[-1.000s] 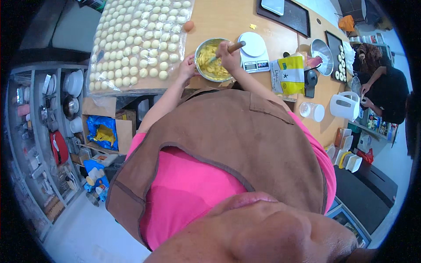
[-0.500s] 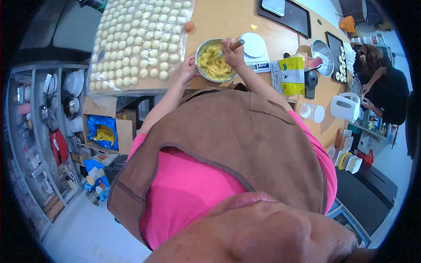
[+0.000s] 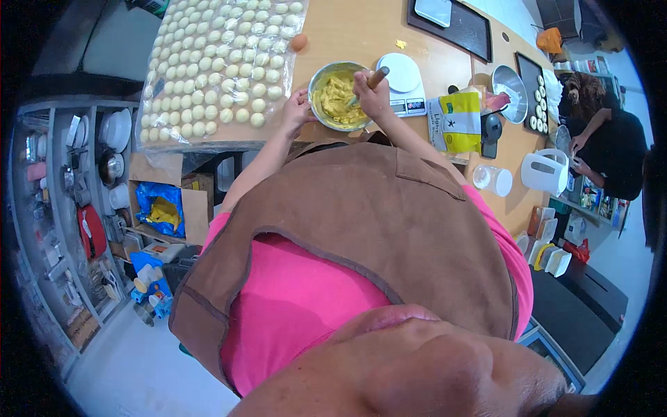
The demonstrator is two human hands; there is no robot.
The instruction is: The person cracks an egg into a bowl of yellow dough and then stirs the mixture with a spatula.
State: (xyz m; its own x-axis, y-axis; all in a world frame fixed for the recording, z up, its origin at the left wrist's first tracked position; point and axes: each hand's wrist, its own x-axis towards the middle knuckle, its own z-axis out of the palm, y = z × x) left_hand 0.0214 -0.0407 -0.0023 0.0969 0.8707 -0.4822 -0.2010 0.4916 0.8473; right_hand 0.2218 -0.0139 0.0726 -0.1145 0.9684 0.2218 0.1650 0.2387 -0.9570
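Observation:
A metal mixing bowl (image 3: 351, 128) sits near the table's front edge, with a thick yellow mixture (image 3: 336, 93) in it. My left hand (image 3: 297, 111) grips the bowl's left rim, fingers closed on it. In my right hand (image 3: 374, 99) is a spatula (image 3: 379, 76), its wooden handle sticking out above the fist. The spatula's pale lower end dips into the mixture at the bowl's right side. Right beside the bowl stands a white kitchen scale (image 3: 401, 73). A brown egg (image 3: 299, 42) lies beyond the bowl to the left.
Rows of pale dough balls (image 3: 222, 62) cover a plastic sheet at the left. To the right are a yellow and white bag (image 3: 458, 121), a clear jar (image 3: 492, 180), a white jug (image 3: 544, 172), a steel bowl (image 3: 511, 90) and dark trays (image 3: 462, 31). Another person (image 3: 611, 149) works at far right.
My right hand has shifted slightly right and toward me with the spatula, whose handle now stands more upright. The mixture's surface has changed shape. My left hand stays on the rim.

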